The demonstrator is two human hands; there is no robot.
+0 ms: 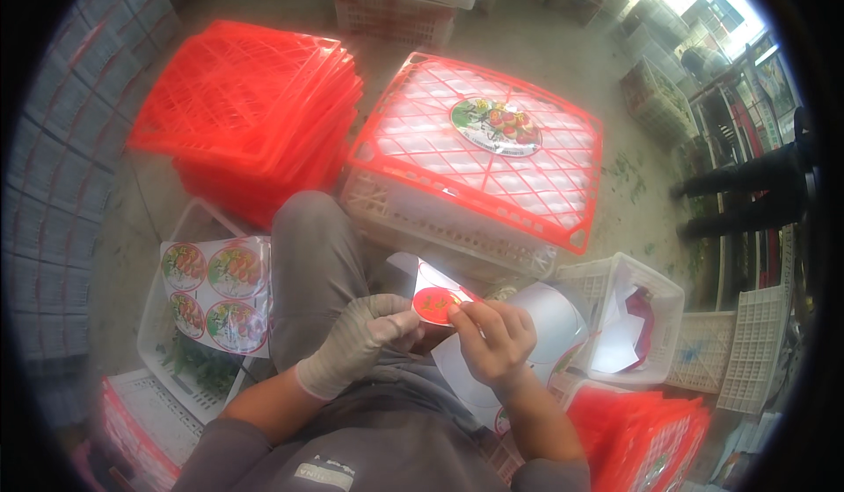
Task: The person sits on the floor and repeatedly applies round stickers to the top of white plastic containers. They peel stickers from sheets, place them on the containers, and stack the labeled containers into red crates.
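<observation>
My left hand (365, 338), in a pale glove, and my bare right hand (494, 335) both pinch a small round red sticker (435, 303) on its white backing, held over my lap. Just beyond them stands a white crate topped by a red lattice lid (440, 171) with a round colourful sticker (497, 126) stuck on its middle. A sheet of several round stickers (214, 292) lies to my left on a white crate (167, 351). My grey-trousered knee (312, 255) rises between the sheet and my hands.
A stack of red lattice lids (251, 109) lies at the far left. More red lids (646, 435) sit at the lower right beside a small white basket (629, 316) with paper scraps. White crates (400, 0) stand at the back. Another person's dark-clad legs (743, 197) are at the right.
</observation>
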